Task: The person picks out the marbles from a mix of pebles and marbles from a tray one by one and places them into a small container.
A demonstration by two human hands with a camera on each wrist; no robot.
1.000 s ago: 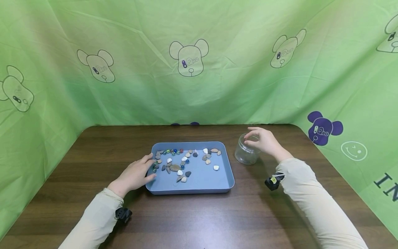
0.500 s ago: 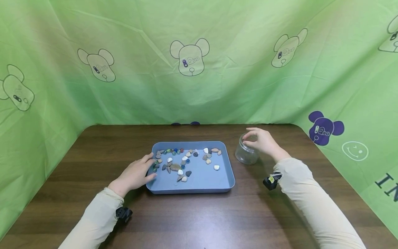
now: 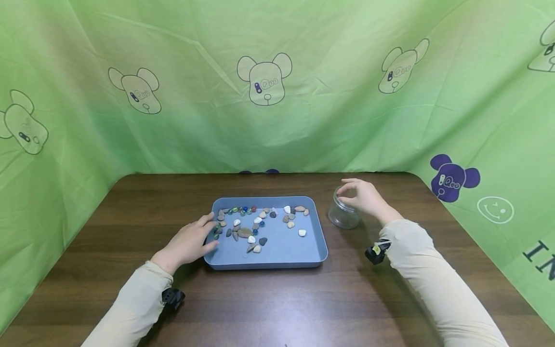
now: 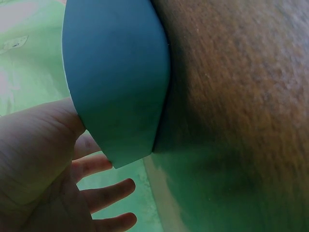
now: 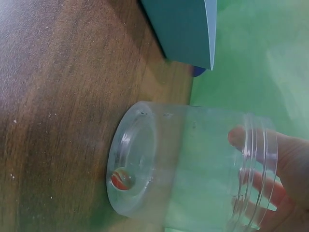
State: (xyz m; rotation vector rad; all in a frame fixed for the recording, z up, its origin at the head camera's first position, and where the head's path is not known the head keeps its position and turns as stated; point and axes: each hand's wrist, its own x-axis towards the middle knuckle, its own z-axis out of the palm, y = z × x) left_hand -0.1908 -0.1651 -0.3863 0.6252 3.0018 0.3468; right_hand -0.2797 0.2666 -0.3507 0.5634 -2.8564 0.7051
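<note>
A blue tray [image 3: 282, 248] lies mid-table, with several stones [image 3: 244, 233] and small glass marbles [image 3: 243, 210] scattered across its far half. My left hand [image 3: 188, 243] rests on the tray's left rim, fingers straight and reaching over it toward the nearest marbles. The left wrist view shows the same hand [image 4: 34, 159] spread against the tray's outer wall [image 4: 116, 72]. A clear jar [image 3: 343, 217] stands upright to the right of the tray. My right hand [image 3: 364, 196] hovers over its mouth with loosely curled fingers [image 5: 236, 137] at the rim. One red marble [image 5: 121, 179] lies on the jar's bottom [image 5: 193, 164].
The dark wooden table [image 3: 277, 308] is enclosed at the back and both sides by a green printed cloth [image 3: 277, 120]. Small black cameras sit on my left wrist [image 3: 173, 298] and right wrist [image 3: 375, 253]. The tray's corner [image 5: 186, 29] lies close to the jar.
Almost nothing has changed. My right hand has edged slightly left over the jar's mouth, and my left hand has stayed on the tray's rim.
</note>
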